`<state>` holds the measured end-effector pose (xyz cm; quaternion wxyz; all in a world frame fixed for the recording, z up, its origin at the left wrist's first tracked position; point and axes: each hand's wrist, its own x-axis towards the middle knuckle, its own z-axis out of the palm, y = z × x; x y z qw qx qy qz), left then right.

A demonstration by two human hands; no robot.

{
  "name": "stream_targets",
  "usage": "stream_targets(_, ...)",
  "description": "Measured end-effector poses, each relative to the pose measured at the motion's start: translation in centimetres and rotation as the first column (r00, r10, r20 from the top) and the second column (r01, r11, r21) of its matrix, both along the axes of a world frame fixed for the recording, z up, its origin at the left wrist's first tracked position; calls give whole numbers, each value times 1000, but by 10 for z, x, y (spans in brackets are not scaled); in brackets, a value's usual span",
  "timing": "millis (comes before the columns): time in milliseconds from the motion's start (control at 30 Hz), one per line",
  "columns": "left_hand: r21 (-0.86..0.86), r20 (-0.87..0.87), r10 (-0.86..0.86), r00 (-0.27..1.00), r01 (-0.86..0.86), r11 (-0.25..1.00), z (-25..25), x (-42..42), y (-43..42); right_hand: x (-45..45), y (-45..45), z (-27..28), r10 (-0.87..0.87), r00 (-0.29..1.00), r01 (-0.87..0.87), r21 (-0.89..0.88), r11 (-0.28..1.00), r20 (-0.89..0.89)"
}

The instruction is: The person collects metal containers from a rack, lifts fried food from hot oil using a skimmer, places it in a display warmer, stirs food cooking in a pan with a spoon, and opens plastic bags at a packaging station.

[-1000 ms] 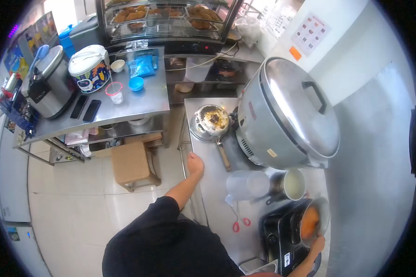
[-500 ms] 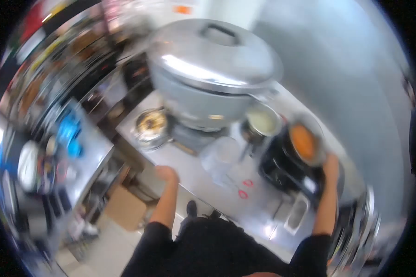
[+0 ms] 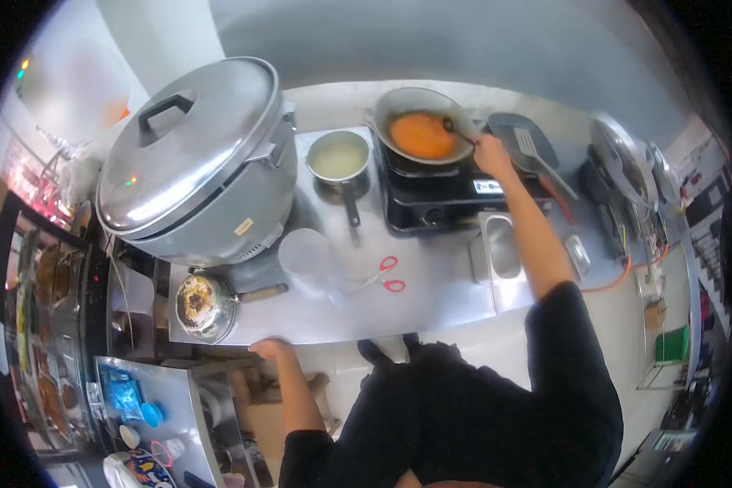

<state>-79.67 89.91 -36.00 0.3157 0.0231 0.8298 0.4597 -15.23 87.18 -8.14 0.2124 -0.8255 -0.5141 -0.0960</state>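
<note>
My right hand point(image 3: 490, 154) is closed on the handle of a dark ladle point(image 3: 455, 128), whose head is in orange liquid point(image 3: 423, 137) inside a wide pan point(image 3: 393, 102). The pan sits on a black portable stove point(image 3: 431, 213). My left hand point(image 3: 270, 348) is at the front edge of the steel table point(image 3: 333, 320), near a scorched pot point(image 3: 206, 307); its fingers are too small to make out clearly. A saucepan of pale liquid point(image 3: 339, 156) is left of the stove. Below it are a translucent container point(image 3: 305, 256) and red-handled scissors point(image 3: 390, 275).
A large lidded cooker point(image 3: 211, 171) fills the table's left end. Right of the stove lie a slotted spatula point(image 3: 537, 154) and a steel tray point(image 3: 503, 248), with metal lids point(image 3: 622, 163) beyond. At lower left, a second table holds a blue packet point(image 3: 124, 396).
The view has swung right, bringing the stove and pan to the upper middle. The ladle in my right hand now shows clearly. My left hand remains by the table edge.
</note>
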Motion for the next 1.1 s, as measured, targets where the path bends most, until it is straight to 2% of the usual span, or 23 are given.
stream_targets(33, -101, -140, -123, 983, 109, 989, -17, -11, -4, 12, -5, -10, 18, 1000, -17, 67, 998, -12)
stream_targets(67, -22, -163, -142, 976, 140, 990, -25, -15, -13, 8, -19, -4, 0, 955, 22, 70, 997, -295)
stream_targets(100, 56, -188, -165, 968, 178, 982, -30, -19, -21, -6, -32, 19, -19, 831, 68, 68, 995, -555)
stream_targets(133, 133, -211, -187, 959, 218, 967, -35, -23, -29, -17, -49, 38, -29, 638, 116, 59, 991, -770)
stream_targets(167, 215, -35, -291, 956, 291, 932, -73, -46, -45, -21, -71, 44, 111, 500, 96, 182, 979, -859)
stream_targets(233, 344, 311, -486, 817, 380, 859, -141, -86, -76, -25, -108, 49, 74, 452, 176, 171, 969, -889)
stream_targets(267, 282, 300, -541, 786, 469, 837, -142, -82, -110, -34, -136, 54, 82, 401, 189, 170, 967, -912)
stream_targets(333, 136, 310, -633, 709, 626, 768, -139, -73, -177, -31, -189, 40, 37, 411, 178, 120, 977, -911)
stream_targets(400, -70, 390, -656, 647, 731, 679, -138, -68, -243, -44, -237, 21, -19, 512, 193, 94, 977, -859)
stream_targets(467, -231, 471, -646, 601, 791, 567, -139, -60, -304, -59, -281, 14, -12, 690, 65, 45, 997, -723)
stream_targets(533, -333, 533, -629, 566, 824, 458, -136, -49, -354, -65, -307, -1, 24, 750, 0, 36, 999, -661)
stream_targets(567, -338, 547, -633, 549, 836, 433, -136, -42, -371, -66, -315, -7, 51, 776, -39, 33, 999, -628)
stream_targets(600, -313, 550, -641, 536, 844, 436, -135, -34, -384, -68, -315, -9, 10, 807, -58, -62, 996, -590)
stream_targets(667, -171, 522, -682, 512, 846, 504, -128, -23, -408, -72, -302, -6, -28, 873, -97, -229, 969, -486)
stream_targets(700, -90, 497, -704, 507, 837, 540, -125, -14, -414, -73, -295, -9, 4, 895, -111, -215, 970, -445)
stream_targets(767, -92, 371, -737, 566, 812, 577, -109, 15, -406, -77, -284, -19, 72, 931, -145, -183, 972, -359)
stream_targets(800, -79, 295, -738, 607, 785, 614, -70, 40, -403, -81, -282, -19, 115, 939, -180, -177, 968, -325)
stream_targets(833, -68, 224, -722, 654, 750, 658, -43, 55, -410, -89, -282, -15, 194, 939, -236, -119, 965, -285)
stream_targets(867, -42, 228, -728, 646, 754, 656, -33, 56, -424, -100, -282, -8, 283, 928, -305, -60, 950, -240)
stream_targets(933, 45, 213, -724, 656, 734, 678, -25, 58, -449, -130, -278, -9, 444, 878, -442, 56, 895, -180)
stream_targets(967, 32, 201, -720, 664, 731, 682, -21, 58, -468, -148, -281, -14, 512, 841, -502, 101, 859, -173)
stream_targets(1067, -67, 138, -679, 721, 691, 720, -22, 43, -543, -218, -298, -17, 695, 648, -735, -19, 677, -311)
stream_targets(1100, -114, 51, -662, 748, 663, 740, -51, 31, -580, -241, -302, -33, 747, 579, -797, -35, 603, -326)
